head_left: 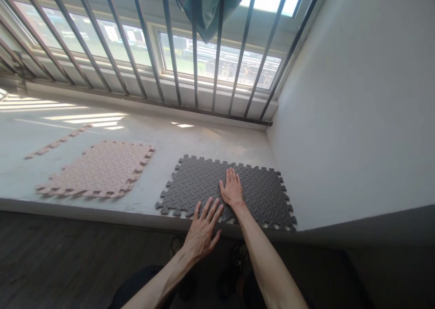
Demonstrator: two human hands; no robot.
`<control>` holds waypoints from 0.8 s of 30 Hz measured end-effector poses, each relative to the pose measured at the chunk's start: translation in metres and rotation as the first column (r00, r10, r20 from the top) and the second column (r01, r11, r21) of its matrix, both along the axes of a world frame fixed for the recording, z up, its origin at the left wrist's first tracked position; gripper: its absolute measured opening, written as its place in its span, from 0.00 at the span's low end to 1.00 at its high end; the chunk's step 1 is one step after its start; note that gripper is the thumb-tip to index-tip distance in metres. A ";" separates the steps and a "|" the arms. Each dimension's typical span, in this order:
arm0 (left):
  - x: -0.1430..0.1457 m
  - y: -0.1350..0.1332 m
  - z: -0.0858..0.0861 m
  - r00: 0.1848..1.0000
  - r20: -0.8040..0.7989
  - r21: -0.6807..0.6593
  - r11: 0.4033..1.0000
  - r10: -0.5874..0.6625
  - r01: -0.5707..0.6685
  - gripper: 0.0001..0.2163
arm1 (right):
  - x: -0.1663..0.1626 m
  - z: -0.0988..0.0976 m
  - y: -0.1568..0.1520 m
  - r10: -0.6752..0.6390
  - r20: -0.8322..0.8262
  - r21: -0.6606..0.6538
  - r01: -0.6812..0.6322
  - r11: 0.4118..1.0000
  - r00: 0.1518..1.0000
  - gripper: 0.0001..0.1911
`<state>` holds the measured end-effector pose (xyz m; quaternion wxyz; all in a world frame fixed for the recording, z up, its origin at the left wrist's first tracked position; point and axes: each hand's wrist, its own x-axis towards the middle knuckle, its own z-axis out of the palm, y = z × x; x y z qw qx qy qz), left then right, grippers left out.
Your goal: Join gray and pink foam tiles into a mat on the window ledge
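A dark grey foam mat (204, 186) with puzzle edges lies flat on the pale ledge (163, 139) under the barred window (217, 69), close to the white wall on the right. The right hand (232, 190) lies flat on the middle of the mat, fingers together. The left hand (203, 229) rests at the mat's near edge, fingers spread. A pink mat (98, 168) lies to the left, well apart, with a thin pink strip (57, 142) farther back.

Barred window (217, 69), white wall (356, 109), sunlit ledge (190, 141), dark floor (61, 263)
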<state>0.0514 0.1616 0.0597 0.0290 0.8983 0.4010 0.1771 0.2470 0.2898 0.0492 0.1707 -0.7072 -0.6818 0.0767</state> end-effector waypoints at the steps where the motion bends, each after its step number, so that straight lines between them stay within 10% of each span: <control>1: 0.000 0.000 0.000 1.000 0.002 -0.004 1.000 0.003 -0.003 0.41 | 0.000 0.000 0.007 -0.011 0.005 0.002 0.011 1.000 1.000 0.41; 10: -0.017 0.008 0.001 0.994 0.102 -0.155 0.986 -0.050 0.065 0.42 | 0.000 -0.005 0.024 -0.077 0.126 0.020 0.075 0.997 0.989 0.42; 16: -0.144 0.054 0.012 0.888 0.300 -0.199 0.933 0.349 -0.300 0.27 | 0.005 0.023 0.040 -0.033 0.230 -0.239 0.089 0.967 0.973 0.43; 24: -0.374 0.113 0.029 0.279 0.216 -0.252 0.329 0.936 -0.910 0.37 | -0.114 0.049 -0.007 0.349 -0.169 0.110 -0.335 0.936 0.922 0.30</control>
